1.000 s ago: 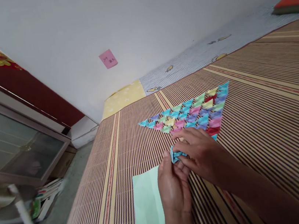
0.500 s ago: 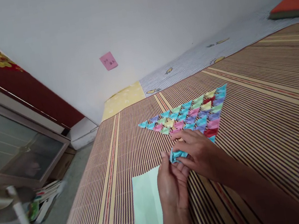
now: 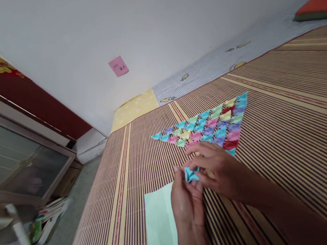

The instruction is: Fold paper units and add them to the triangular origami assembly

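A small folded piece of blue paper (image 3: 190, 174) is held between both hands above the striped mat. My left hand (image 3: 185, 200) has its palm turned up under the paper, with the thumb at the paper's left edge. From the right, my right hand (image 3: 215, 168) pinches the paper's other side between thumb and fingers. Just beyond the hands, several folded paper pieces (image 3: 206, 124) in blue, pink, green, yellow, purple and red lie in rows that form a triangle. My right hand hides part of its near side. Beside my left wrist lies a stack of pale green paper (image 3: 160, 220).
The striped mat (image 3: 127, 208) covers the bed up to the white wall (image 3: 168, 24). A pink note (image 3: 118, 66) is stuck on the wall. Folded orange bedding (image 3: 320, 3) lies at the far right. A glass-panelled door (image 3: 13, 156) and floor clutter (image 3: 43, 220) are at left.
The blue paper has turned in my fingers, showing a flatter face with creases now. Both hands have shifted slightly left. The paper rows and the green stack stay put.
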`<state>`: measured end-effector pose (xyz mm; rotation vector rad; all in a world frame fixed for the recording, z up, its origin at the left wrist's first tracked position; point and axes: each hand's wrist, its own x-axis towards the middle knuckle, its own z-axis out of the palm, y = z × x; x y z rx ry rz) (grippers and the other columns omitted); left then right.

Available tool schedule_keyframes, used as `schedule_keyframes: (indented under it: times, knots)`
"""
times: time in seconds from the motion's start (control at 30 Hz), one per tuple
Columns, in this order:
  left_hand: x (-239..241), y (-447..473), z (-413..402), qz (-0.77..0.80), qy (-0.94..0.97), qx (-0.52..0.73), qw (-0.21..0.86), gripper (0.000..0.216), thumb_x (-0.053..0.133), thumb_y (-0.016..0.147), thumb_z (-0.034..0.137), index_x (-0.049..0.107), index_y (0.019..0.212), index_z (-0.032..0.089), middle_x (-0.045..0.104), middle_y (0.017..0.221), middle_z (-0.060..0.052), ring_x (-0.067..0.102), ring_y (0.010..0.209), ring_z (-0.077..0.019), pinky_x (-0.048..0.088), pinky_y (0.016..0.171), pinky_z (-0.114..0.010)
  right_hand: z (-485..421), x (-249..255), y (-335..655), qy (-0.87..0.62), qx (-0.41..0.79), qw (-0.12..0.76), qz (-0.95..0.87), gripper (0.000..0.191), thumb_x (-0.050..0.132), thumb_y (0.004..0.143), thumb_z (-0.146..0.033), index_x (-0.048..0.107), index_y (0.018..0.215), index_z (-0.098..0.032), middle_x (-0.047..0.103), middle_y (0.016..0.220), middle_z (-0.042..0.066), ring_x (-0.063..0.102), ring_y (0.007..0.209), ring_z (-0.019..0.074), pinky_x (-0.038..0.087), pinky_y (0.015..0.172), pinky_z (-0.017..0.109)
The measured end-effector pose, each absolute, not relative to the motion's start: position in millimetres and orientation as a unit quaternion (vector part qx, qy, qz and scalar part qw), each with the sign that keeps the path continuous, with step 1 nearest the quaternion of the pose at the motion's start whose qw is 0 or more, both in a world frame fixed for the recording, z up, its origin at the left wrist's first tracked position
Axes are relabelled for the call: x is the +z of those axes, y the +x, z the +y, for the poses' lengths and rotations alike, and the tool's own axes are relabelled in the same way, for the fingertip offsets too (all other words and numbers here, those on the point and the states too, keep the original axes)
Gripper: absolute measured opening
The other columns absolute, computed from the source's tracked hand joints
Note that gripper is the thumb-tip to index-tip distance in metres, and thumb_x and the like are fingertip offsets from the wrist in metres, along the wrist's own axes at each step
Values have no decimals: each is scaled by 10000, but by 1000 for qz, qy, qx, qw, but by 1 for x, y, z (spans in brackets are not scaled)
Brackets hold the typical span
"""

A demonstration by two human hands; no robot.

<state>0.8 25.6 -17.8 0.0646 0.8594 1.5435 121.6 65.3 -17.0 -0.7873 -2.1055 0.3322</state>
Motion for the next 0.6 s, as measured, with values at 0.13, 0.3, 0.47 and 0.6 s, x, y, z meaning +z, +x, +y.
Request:
schedule_keyframes:
  times: [0.13, 0.3, 0.47, 0.6]
  knots:
    - [-17, -4, 25, 383, 26, 664, 642, 364, 428, 1030, 178, 684, 786, 92, 699, 664, -80, 673, 547, -128, 564, 542, -199, 61, -18, 109, -351, 120, 362, -855, 176, 628, 776, -17, 683, 868, -156, 665, 1172, 100, 557, 1108, 285, 430, 929, 424]
    - [-16, -11, 27, 424, 57, 655, 623, 329, 472, 1005, 168, 726, 812, 92, 730, 710, -104, 688, 580, -147, 587, 595, -230, 60, -17, 99, -374, 61, 322, -868, 76, 623, 931, -167, 674, 876, -153, 662, 1167, 91, 534, 1132, 264, 415, 952, 412]
    - [-18, -14, 27, 416, 84, 651, 629, 292, 491, 1002, 169, 757, 904, 104, 748, 770, -79, 690, 600, -131, 603, 711, -254, 56, -17, 90, -385, 49, 302, -871, 138, 616, 975, -240, 671, 885, -151, 659, 1103, 82, 520, 1137, 259, 412, 933, 399]
    - [-19, -16, 28, 414, 92, 647, 633, 348, 443, 1016, 164, 757, 886, 92, 745, 757, -84, 679, 561, -120, 608, 757, -278, 56, -16, 87, -383, 73, 318, -864, 122, 641, 960, -233, 669, 867, -158, 661, 1068, 67, 529, 1099, 242, 416, 927, 383]
